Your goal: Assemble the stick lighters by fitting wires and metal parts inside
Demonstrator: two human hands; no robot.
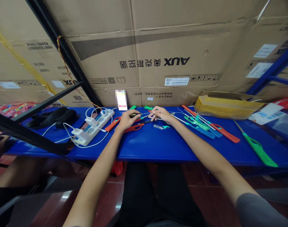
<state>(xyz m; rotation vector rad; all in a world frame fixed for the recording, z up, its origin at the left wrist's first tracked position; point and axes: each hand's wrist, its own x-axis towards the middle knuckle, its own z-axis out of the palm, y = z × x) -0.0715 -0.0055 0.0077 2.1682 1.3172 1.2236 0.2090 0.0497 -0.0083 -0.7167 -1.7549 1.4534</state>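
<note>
My left hand (126, 119) is closed around the black and yellow handle of a screwdriver (135, 115), its thin shaft pointing right. Opposite it, my right hand (161, 115) has its fingers bent and pinched near the shaft's far end; whatever they hold is too small to make out. Beneath and beside the left hand lie orange lighter casing parts (134, 127) and another orange handle (112, 124). Just below the right hand rest a clear small tube (158, 127) and a teal trigger piece (166, 127). Green pieces (148, 107) lie behind the hands.
Long-necked lighters, red (226, 133), blue (200, 130) and green (259, 148), lie to the right on the blue table (148, 148). A power strip (94, 124) with cables and a lit phone (121, 100) stand left. A yellow-taped box (226, 106) sits back right. Another person's hand shows far left.
</note>
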